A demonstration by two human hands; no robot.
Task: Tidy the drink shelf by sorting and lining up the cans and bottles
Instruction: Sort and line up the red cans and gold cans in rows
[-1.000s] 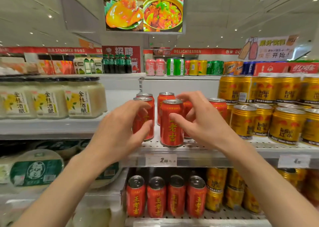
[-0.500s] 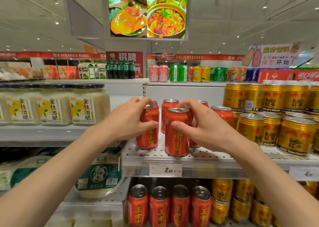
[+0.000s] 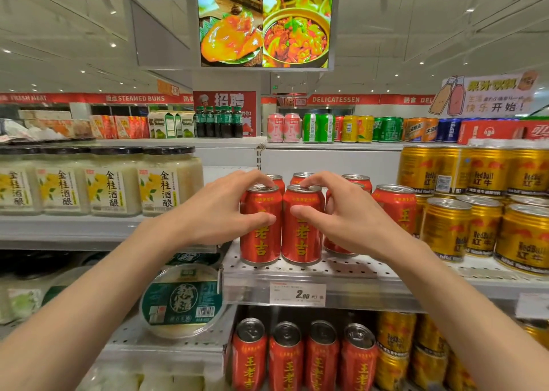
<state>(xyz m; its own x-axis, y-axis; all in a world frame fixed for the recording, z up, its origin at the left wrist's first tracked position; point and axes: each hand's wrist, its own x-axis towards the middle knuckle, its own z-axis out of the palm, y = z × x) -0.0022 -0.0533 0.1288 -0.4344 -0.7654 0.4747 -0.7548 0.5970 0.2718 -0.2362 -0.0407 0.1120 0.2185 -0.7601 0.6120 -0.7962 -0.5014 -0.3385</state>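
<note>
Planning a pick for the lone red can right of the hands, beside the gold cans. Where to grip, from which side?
Take the red can around its upper wall just under the rim, coming from the front and above. It stands upright at the shelf front, label side exposed; gold cans crowd its right and the right hand covers its left, so a side approach looks blocked.

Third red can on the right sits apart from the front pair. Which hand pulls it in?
Right. The right hand grips the second front can, beside that third can; the left hand is on the far can.

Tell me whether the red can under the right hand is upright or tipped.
Upright. The red can stands on its base on the shelf, lid up, with the right hand gripping it.
</note>
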